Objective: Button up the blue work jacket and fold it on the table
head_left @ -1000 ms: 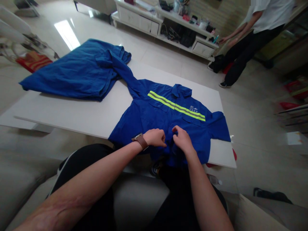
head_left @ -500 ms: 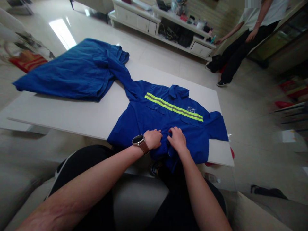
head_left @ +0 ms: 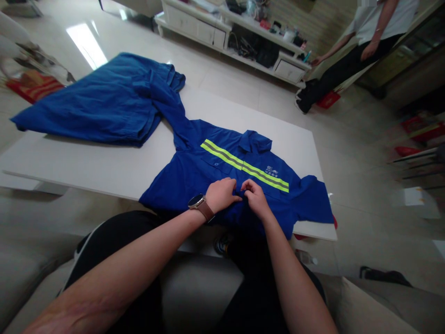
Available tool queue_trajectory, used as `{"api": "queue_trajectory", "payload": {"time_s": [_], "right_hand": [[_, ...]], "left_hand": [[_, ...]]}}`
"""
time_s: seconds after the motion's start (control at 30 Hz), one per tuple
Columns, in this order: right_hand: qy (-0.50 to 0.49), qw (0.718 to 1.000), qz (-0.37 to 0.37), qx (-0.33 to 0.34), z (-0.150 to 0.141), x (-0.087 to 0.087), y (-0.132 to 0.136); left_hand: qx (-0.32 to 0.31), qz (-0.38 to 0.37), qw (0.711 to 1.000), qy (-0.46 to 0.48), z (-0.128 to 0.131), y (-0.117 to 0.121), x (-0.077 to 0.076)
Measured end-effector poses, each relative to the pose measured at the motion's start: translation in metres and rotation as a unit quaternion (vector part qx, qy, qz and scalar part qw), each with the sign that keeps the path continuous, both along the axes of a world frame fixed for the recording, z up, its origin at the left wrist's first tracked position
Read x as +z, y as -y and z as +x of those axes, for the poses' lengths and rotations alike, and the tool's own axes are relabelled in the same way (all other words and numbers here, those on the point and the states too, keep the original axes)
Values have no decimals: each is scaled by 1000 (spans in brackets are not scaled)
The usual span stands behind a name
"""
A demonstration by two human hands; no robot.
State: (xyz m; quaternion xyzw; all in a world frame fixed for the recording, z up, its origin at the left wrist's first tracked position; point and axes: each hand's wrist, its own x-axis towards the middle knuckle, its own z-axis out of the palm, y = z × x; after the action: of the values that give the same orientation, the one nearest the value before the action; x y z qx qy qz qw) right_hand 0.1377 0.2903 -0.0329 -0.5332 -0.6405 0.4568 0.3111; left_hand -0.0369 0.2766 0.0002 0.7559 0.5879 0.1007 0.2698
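Note:
A blue work jacket (head_left: 187, 169) with a yellow-green reflective stripe and white chest lettering lies front side up, its collar facing away from me. My left hand (head_left: 222, 194), with a watch (head_left: 197, 201) on the wrist, is closed on cloth along the jacket's front opening. Just to its right, my right hand (head_left: 255, 198) pinches the other side of that opening, fingers curled. Whatever lies between the fingertips, such as a button, is too small to make out. The lower hem hangs over the near edge of the white table (head_left: 93, 171).
Folded blue cloth (head_left: 104, 102) lies on the table's left part, touching the jacket's sleeve. Beyond stands a white cabinet (head_left: 194, 28) with many small items. A person (head_left: 371, 51) stands at the upper right. A plastic bottle (head_left: 306, 256) lies below the table's right corner.
Both hands have moved slightly up the jacket's front, closer to the stripe, and the cloth has shifted with them. The person at the back has moved their legs.

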Motion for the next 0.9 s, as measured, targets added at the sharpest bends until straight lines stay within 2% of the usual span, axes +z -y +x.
{"api": "queue_trajectory", "payload": {"time_s": [0.17,0.3,0.4,0.53,0.73,0.8,0.9], "right_hand": [[-38,998,-34,-39,2,6,-2],[-14,999,-42,-17,4,9,0],[24,999,-25,-27,7,9,0],[71,996,35,-39,8,7,0],[180,976,106,-66,8,2,1],[217,966,119,-70,9,1,2],[245,962,112,-38,11,1,3]], "left_hand": [[-22,32,999,22,-2,-4,-6],[-21,38,999,23,-2,-5,-9],[-20,50,998,41,-1,-6,-10],[-34,57,996,58,0,-8,-11],[-41,29,995,82,2,-6,-6],[-43,5,997,59,1,-5,-4],[-71,-53,996,-2,-3,-4,-2]]}}
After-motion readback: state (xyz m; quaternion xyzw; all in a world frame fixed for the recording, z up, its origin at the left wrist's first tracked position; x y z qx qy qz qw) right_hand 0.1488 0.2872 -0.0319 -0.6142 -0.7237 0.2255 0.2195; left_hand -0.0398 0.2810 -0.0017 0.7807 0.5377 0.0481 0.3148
